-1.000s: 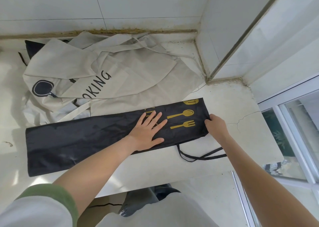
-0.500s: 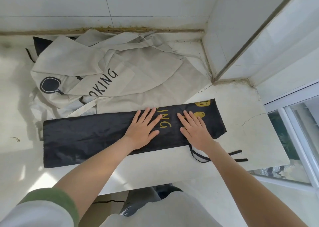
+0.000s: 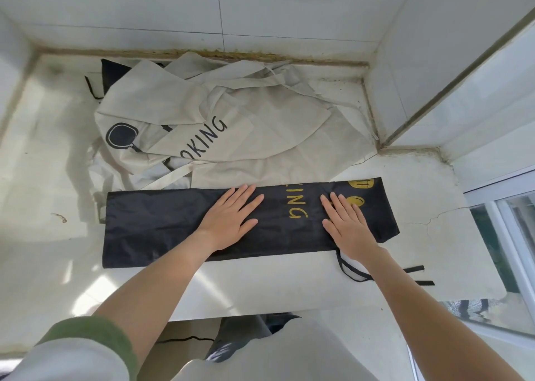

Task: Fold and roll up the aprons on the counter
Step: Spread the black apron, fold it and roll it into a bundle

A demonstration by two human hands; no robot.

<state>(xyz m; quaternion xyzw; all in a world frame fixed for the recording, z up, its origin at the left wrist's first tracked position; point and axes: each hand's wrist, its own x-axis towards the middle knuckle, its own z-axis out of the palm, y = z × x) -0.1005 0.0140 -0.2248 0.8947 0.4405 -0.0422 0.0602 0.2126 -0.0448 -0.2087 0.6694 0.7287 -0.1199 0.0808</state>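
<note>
A black apron (image 3: pixel 162 221) with gold lettering lies folded into a long narrow strip across the white counter (image 3: pixel 275 282). My left hand (image 3: pixel 231 218) rests flat on its middle with fingers straight. My right hand (image 3: pixel 347 224) presses flat on the strip nearer its right end, beside the gold letters. The black straps (image 3: pixel 359 276) trail off the strip's near right corner toward the counter's front edge. Behind it a beige apron (image 3: pixel 246 131) printed with black letters lies crumpled.
Tiled walls (image 3: pixel 260 10) close the counter at the back and right. A window frame (image 3: pixel 503 221) stands at the far right past the counter's end. A dark cloth corner (image 3: pixel 111 75) pokes out behind the beige apron. The counter's front edge runs just below the strip.
My right hand left the strip's right end, where it gripped the edge, and now lies flat on top. The right end got folded, hiding the gold spoon and fork prints.
</note>
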